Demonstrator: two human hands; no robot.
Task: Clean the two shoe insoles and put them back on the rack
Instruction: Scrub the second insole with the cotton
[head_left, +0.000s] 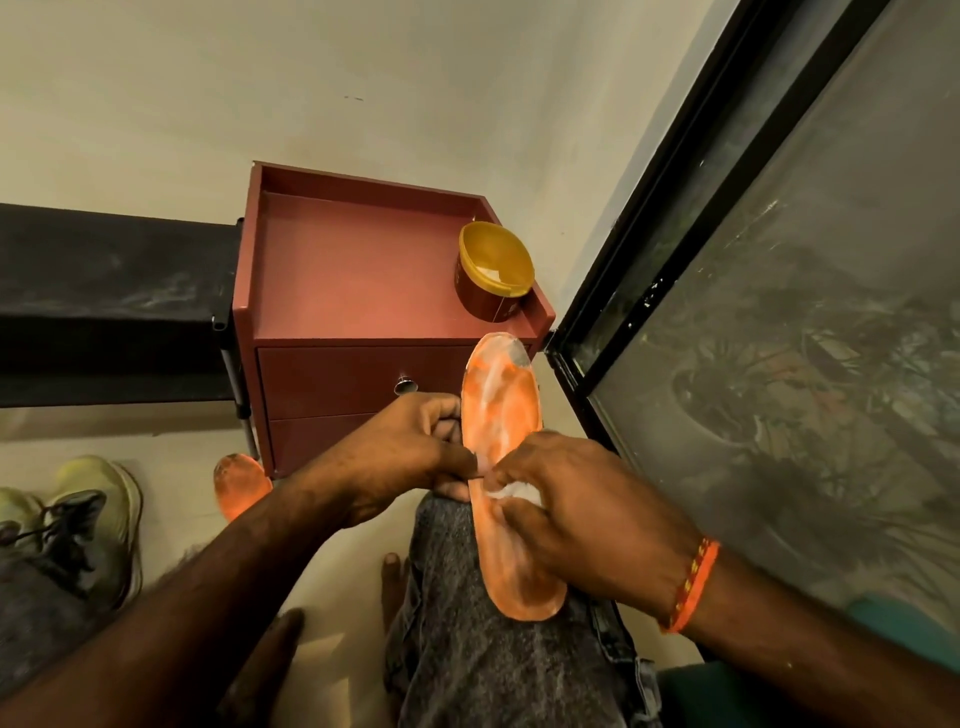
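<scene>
Currently the flat orange foam insole lies along the grey-trousered knee. Left hand pinches its edge; right hand presses a white wad onto it. Best: short firm strokes, insole braced. Second orange insole leans on the floor beside the maroon wooden cabinet.

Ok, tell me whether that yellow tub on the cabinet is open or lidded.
Open. The yellow tub stands upright on the red cabinet with no lid, its inside visible with some white stuff at the bottom.
</scene>
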